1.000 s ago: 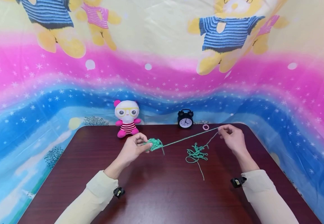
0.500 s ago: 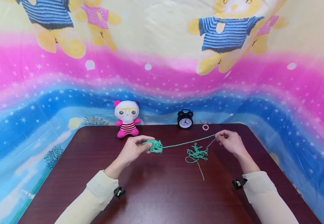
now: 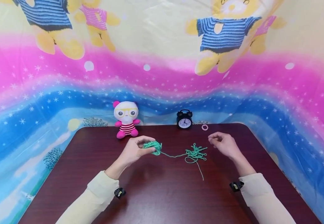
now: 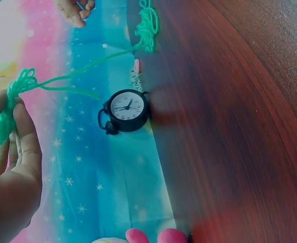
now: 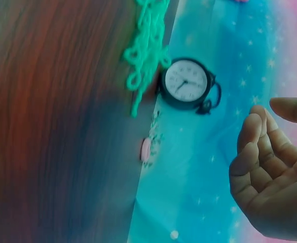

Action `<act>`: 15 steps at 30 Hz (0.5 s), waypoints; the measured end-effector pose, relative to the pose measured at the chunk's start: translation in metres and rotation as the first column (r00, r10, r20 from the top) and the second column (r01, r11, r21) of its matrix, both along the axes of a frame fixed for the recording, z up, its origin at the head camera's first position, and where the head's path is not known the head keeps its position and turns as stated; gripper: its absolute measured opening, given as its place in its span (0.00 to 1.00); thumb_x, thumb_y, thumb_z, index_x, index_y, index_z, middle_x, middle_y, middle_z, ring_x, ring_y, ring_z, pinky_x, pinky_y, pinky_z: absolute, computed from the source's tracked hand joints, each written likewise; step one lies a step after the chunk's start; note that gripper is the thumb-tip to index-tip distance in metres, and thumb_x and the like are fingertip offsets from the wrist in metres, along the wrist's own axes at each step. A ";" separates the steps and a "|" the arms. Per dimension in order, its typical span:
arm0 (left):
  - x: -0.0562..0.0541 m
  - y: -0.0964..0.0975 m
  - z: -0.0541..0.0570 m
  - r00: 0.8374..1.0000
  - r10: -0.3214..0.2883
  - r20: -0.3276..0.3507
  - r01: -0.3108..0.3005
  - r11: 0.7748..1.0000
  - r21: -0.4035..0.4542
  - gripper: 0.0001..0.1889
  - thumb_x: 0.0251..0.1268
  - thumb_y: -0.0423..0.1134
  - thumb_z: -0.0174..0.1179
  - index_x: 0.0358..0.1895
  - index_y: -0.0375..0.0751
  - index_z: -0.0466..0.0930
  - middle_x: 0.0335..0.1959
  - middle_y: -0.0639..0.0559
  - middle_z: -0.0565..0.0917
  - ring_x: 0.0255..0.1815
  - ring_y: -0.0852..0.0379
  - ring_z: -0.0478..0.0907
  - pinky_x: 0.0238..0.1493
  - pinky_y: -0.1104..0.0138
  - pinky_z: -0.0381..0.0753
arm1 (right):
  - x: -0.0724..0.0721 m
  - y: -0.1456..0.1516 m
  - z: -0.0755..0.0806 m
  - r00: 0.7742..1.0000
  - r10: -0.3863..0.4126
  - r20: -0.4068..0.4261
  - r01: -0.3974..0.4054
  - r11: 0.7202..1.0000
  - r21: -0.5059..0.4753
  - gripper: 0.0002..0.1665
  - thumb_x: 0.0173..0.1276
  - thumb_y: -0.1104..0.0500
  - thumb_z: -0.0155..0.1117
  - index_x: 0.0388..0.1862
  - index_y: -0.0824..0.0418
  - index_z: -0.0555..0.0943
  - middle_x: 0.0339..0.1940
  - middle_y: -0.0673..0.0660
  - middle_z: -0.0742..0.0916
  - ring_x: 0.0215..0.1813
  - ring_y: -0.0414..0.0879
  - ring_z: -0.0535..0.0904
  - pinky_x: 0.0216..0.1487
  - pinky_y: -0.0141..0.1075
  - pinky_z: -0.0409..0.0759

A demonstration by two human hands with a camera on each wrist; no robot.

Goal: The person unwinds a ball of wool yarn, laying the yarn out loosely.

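Note:
A wound bundle of green yarn [image 3: 152,147] is pinched between the thumb and fingers of my left hand [image 3: 132,151], held above the table's left middle. From it a slack strand [image 3: 173,156] runs right to a loose heap of green yarn [image 3: 196,152] lying on the table, whose tail trails toward the front. My right hand [image 3: 224,144] hovers to the right of the heap and holds nothing. In the right wrist view, a gap shows between its thumb and its loosely bent fingers [image 5: 249,134]. The left wrist view shows loops of the bundle [image 4: 24,83] sticking out past the fingertips.
A plush panda toy [image 3: 126,119] in a striped top sits at the table's back left. Right of it stand a black alarm clock [image 3: 184,119] and a small pink ring [image 3: 204,127]. The dark wooden table [image 3: 162,199] meets a printed cloth backdrop [image 3: 156,81] behind.
My right hand has let go of the taut yarn strand and come down slightly; the strand now sags onto the table. My left hand still holds the bundle in about the same place.

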State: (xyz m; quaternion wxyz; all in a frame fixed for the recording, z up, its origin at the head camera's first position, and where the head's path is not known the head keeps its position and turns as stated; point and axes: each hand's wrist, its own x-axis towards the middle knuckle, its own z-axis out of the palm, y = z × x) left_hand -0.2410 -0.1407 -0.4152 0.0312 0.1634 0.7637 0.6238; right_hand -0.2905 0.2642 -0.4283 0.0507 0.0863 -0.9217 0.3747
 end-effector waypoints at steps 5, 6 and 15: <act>0.001 0.001 0.001 1.000 0.006 -0.017 -0.006 1.000 -0.018 0.16 0.59 0.36 0.72 0.52 0.41 0.86 0.41 0.41 0.89 0.35 0.56 0.87 0.42 0.68 0.87 | 0.004 -0.021 -0.001 0.994 0.105 0.005 -0.105 0.994 -0.031 0.10 0.72 0.53 0.64 0.48 0.54 0.85 0.36 0.55 0.89 0.34 0.50 0.84 0.32 0.38 0.80; 0.001 0.001 0.001 1.000 0.008 -0.019 -0.009 1.000 -0.023 0.16 0.59 0.36 0.72 0.51 0.42 0.86 0.41 0.42 0.89 0.34 0.57 0.87 0.43 0.68 0.87 | 0.005 -0.025 0.000 0.992 0.129 0.012 -0.129 0.991 -0.040 0.10 0.72 0.53 0.65 0.48 0.54 0.85 0.36 0.56 0.89 0.34 0.49 0.84 0.32 0.38 0.80; 0.000 0.002 -0.001 0.999 0.030 -0.021 -0.031 0.998 -0.057 0.14 0.58 0.37 0.72 0.47 0.43 0.88 0.40 0.44 0.89 0.33 0.58 0.86 0.42 0.65 0.87 | 0.013 -0.060 -0.002 0.965 0.261 0.019 -0.260 0.964 -0.049 0.07 0.71 0.53 0.65 0.45 0.49 0.86 0.36 0.55 0.89 0.33 0.44 0.82 0.32 0.35 0.79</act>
